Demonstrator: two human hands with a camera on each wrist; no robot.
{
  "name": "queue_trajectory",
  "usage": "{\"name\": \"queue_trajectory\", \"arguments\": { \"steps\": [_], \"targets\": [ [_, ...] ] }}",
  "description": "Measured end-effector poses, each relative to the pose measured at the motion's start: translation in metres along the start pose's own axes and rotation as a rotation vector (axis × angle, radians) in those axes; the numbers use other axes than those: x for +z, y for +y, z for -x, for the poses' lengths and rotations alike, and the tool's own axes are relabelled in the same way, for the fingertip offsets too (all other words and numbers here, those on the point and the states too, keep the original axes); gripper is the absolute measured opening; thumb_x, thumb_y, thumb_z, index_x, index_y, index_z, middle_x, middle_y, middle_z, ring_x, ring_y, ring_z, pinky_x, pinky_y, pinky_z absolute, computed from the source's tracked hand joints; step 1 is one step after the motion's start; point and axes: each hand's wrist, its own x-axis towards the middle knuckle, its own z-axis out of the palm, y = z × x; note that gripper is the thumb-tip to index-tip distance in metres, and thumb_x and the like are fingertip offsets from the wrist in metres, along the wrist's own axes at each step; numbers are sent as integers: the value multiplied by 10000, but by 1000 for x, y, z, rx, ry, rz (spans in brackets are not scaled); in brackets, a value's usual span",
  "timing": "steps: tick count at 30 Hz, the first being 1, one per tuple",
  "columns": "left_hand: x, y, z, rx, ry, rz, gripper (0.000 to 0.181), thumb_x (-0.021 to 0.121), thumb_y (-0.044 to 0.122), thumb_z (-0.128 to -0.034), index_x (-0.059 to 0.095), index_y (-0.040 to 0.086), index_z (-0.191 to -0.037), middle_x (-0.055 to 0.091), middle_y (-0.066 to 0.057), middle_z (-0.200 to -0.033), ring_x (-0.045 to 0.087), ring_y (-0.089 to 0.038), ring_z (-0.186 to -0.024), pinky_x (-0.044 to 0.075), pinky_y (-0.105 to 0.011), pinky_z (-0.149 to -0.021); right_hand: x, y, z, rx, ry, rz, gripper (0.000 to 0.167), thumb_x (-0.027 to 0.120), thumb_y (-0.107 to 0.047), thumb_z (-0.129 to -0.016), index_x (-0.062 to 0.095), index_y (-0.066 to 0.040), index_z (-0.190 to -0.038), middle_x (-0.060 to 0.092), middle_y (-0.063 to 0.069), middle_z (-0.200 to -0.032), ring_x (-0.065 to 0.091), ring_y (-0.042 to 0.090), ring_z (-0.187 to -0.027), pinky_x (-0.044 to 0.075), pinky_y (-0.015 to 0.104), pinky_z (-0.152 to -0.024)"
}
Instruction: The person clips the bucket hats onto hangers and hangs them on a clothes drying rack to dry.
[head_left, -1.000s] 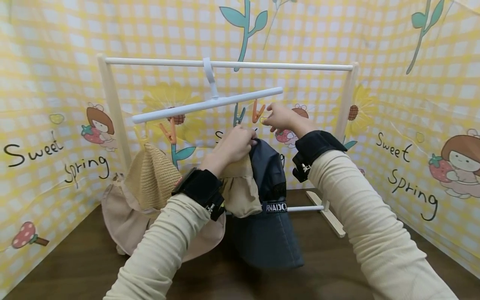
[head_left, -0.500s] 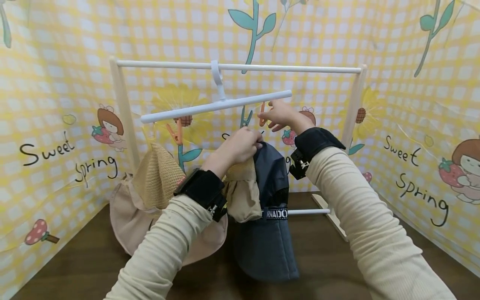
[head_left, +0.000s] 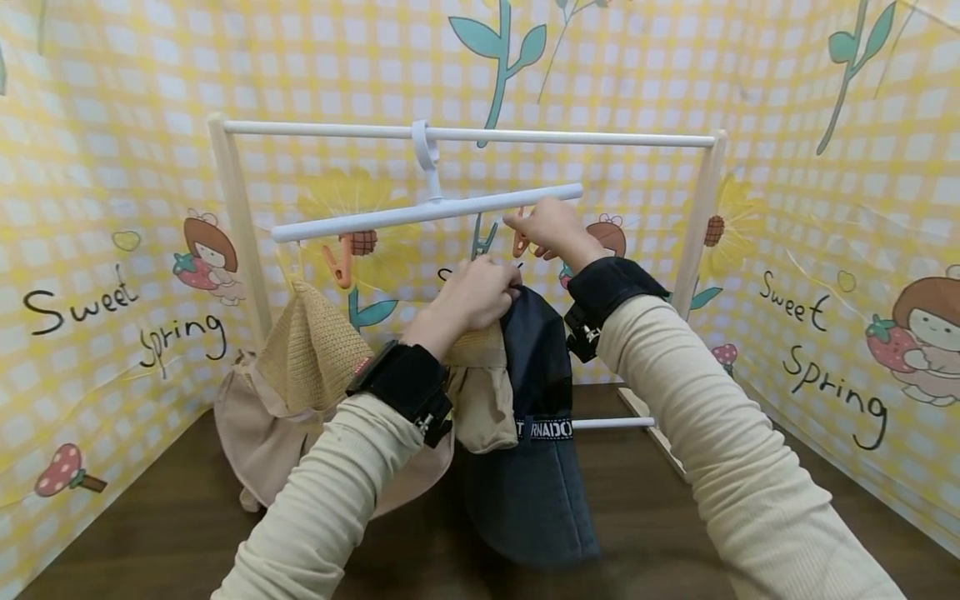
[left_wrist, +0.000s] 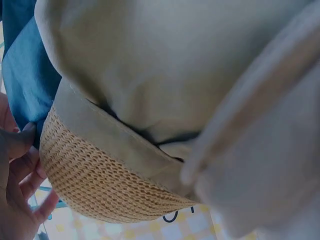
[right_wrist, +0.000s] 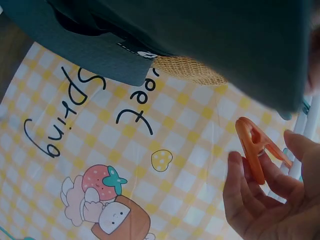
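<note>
My left hand (head_left: 483, 292) pinches the crown of a dark blue-grey brimmed hat (head_left: 536, 350) with a lettered band. Against that hand hangs a beige hat with a straw-weave crown (left_wrist: 110, 175), just below a green clothespin (head_left: 482, 237). Up and to the right, my right hand (head_left: 555, 229) has its thumb and fingers around an orange clothespin (right_wrist: 252, 150), under the right half of a tilted white hanger (head_left: 375, 220). Nothing is between that clothespin's tips. A pink-brimmed straw hat (head_left: 303, 350) hangs at the hanger's left end from a yellow clothespin (head_left: 288, 268).
The hanger hooks over the white rail (head_left: 322, 129) of a rack with wooden posts (head_left: 240, 208). A second orange clothespin (head_left: 341, 265) hangs near the left hat. Behind is a yellow checked cloth (head_left: 637, 67); below is a dark brown tabletop (head_left: 637, 517).
My right hand has moved left onto the orange clothespin, beside which it was before. The left hand still holds the dark hat, close to the same place. The camera view shifts slightly.
</note>
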Motion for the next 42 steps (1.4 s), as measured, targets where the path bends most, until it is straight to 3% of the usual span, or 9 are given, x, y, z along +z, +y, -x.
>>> {"name": "queue_trajectory", "arguments": {
  "steps": [5,9,14,18,24,29,36,42],
  "targets": [
    [4,3,0,-87,94,-33,281,393,205,-991,649,204,-1108,657,-33,-1139,501,-264,-1060,274,-402,-842,-2,-5,2,34,82,-12,365,489,-310,-950,689,-28,-832,532,-18,-568,513,80,-464,453,217,-488],
    [9,3,0,-141,176,-40,267,426,178,-964,673,208,-1063,677,-33,-1072,514,-262,-984,238,-384,-791,-4,-10,1,45,63,-2,305,461,-213,-923,655,-31,-775,537,-10,-573,528,93,-452,412,183,-444],
    [12,1,-2,-184,227,-67,261,447,166,-943,679,195,-1059,681,-55,-1071,535,-270,-985,263,-405,-797,-6,-16,3,86,9,-8,333,456,-203,-923,707,-2,-836,594,0,-563,556,93,-425,438,193,-436],
    [12,-1,-3,-204,243,-78,259,448,135,-938,678,178,-1051,683,-67,-1064,530,-280,-976,261,-420,-803,-9,-20,7,124,0,-4,343,459,-217,-932,716,2,-869,616,18,-581,566,100,-427,462,208,-447],
    [14,-1,-4,-207,253,-69,276,457,80,-921,678,166,-1060,686,-55,-1059,533,-279,-959,235,-406,-782,-8,-23,11,164,42,28,337,464,-243,-933,700,-42,-801,627,27,-595,539,98,-408,448,212,-441],
    [14,-1,-4,-222,252,-62,290,465,53,-920,685,169,-1069,692,-52,-1052,536,-278,-968,219,-400,-779,-7,-22,12,145,56,53,315,464,-224,-927,696,-46,-812,650,57,-651,527,110,-431,411,198,-429],
    [14,-3,-7,-239,260,-26,325,449,44,-926,693,199,-1075,695,-33,-1063,531,-267,-960,232,-419,-786,-9,-21,13,107,59,49,242,482,-189,-899,633,-17,-977,646,73,-717,515,92,-418,413,182,-427],
    [13,-2,-9,-245,267,-24,318,457,56,-921,695,210,-1066,694,-34,-1061,541,-271,-972,277,-443,-819,-10,-21,13,91,54,63,232,472,-186,-898,635,-24,-929,646,83,-732,490,67,-388,431,182,-435]
  ]
}}
